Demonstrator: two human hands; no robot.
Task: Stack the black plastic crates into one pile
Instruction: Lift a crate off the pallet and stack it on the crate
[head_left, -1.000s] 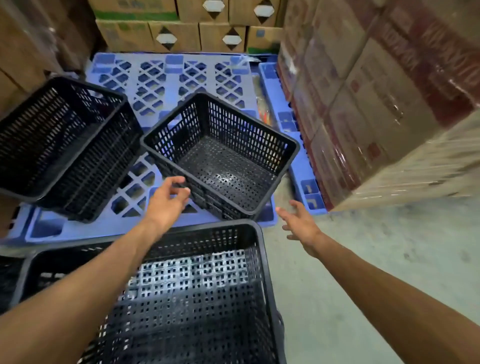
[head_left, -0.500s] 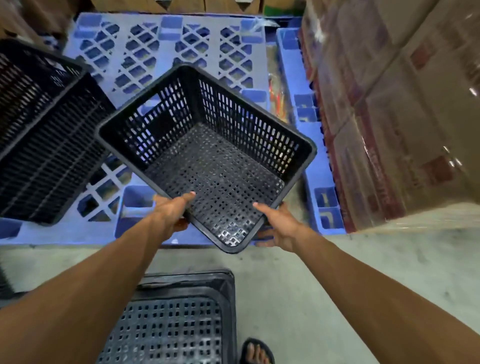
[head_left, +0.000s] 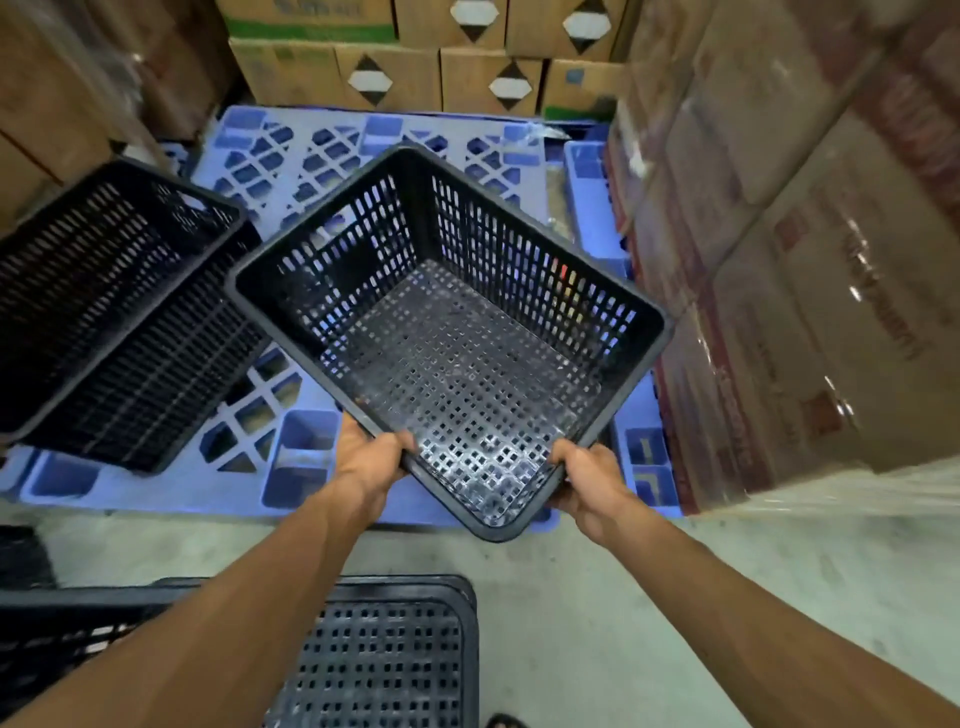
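Observation:
A black perforated plastic crate (head_left: 457, 358) is in the middle of the view, turned corner-on to me and tipped slightly. My left hand (head_left: 371, 460) grips its near-left rim and my right hand (head_left: 587, 480) grips its near-right rim, either side of the near corner. A second black crate (head_left: 119, 312) lies tilted on the left of the blue pallet (head_left: 291, 156). A third black crate (head_left: 384, 660) stands on the floor below my arms, partly hidden by my left forearm.
Wrapped cardboard cartons (head_left: 810, 249) rise close on the right. More cartons (head_left: 441, 67) line the back and the far left. Grey concrete floor (head_left: 701, 587) lies between the pallet and me. A sandalled toe (head_left: 504, 721) shows at the bottom edge.
Both hands reached out, closed on the middle crate's near rims, and have drawn it nearer and higher. The crate on the floor has slid toward the bottom of the view.

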